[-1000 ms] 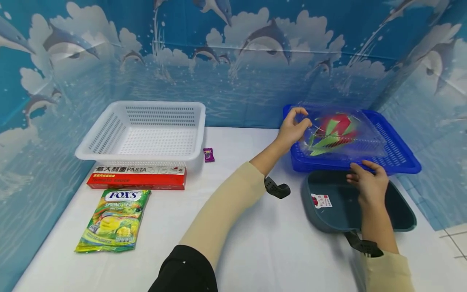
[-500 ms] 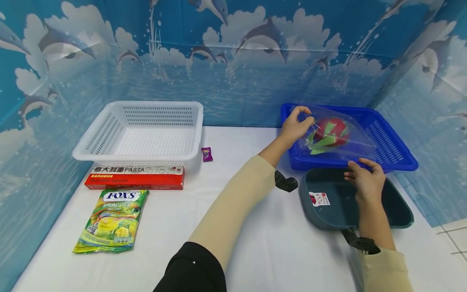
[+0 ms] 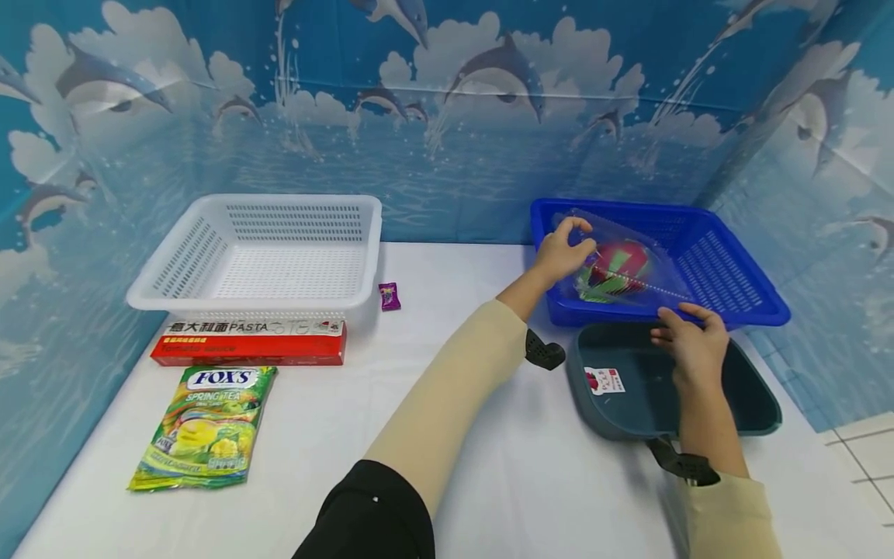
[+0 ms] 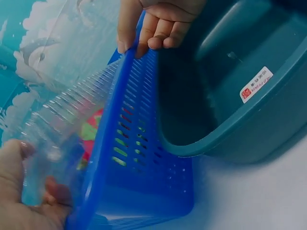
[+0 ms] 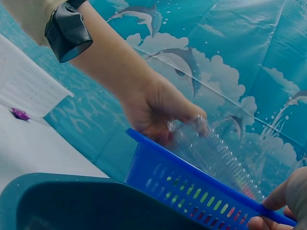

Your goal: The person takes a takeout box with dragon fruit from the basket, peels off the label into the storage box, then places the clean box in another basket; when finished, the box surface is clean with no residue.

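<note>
In the head view, my left hand (image 3: 559, 255) pinches the left edge of a clear plastic box (image 3: 662, 268) with ribbed sides. The box sits tilted in the blue slotted basket (image 3: 729, 260). A red and green dragon fruit (image 3: 623, 260) shows through the clear plastic, and its colours also appear through the basket's slots in both wrist views. My right hand (image 3: 698, 349) grips the basket's front rim between thumb and fingers, as the left wrist view shows, where the right hand (image 4: 160, 24) is at the top.
A dark green tub (image 3: 628, 419) stands right in front of the blue basket, under my right hand. Leftward are a white basket (image 3: 254, 303), a red pasta box (image 3: 247, 351), a FOX'S candy bag (image 3: 202, 435) and a small purple wrapped candy (image 3: 389, 296). A dolphin-print curtain (image 3: 447, 155) hangs behind.
The clear box has come down into the blue basket and tilted, uncovering more of the basket's right side. The dragon fruit appears lower within the basket. My right hand stays at the front rim.
</note>
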`<state>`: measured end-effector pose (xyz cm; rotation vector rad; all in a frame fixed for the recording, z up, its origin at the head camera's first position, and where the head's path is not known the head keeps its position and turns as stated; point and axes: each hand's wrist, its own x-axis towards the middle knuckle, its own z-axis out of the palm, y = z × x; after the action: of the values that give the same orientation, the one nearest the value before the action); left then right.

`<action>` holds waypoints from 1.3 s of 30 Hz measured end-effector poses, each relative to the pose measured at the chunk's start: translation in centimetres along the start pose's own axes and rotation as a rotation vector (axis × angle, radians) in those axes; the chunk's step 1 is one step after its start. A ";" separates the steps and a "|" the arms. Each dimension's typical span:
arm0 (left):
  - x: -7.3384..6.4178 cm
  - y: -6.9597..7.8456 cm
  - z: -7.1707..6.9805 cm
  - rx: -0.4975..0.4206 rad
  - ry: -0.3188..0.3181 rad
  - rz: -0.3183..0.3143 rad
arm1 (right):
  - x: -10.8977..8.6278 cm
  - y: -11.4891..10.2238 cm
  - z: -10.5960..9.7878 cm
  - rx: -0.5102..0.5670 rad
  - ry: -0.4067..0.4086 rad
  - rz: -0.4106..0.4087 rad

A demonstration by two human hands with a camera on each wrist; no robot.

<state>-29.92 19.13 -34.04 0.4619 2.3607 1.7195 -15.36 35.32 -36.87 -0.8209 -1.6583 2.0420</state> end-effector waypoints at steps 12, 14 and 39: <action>-0.1 1.2 -0.1 0.215 -0.164 -0.099 | -0.3 0.0 0.1 0.009 -0.007 -0.003; 0.0 1.2 -0.1 0.207 -0.174 -0.103 | -0.2 0.0 0.1 0.015 -0.008 -0.004; -0.9 1.5 1.5 0.250 -0.078 -0.130 | -0.2 -0.2 0.1 -0.001 0.007 0.004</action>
<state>-28.37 20.59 -33.16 0.3933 2.4993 1.3340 -15.28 35.18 -36.62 -0.8313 -1.6556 2.0387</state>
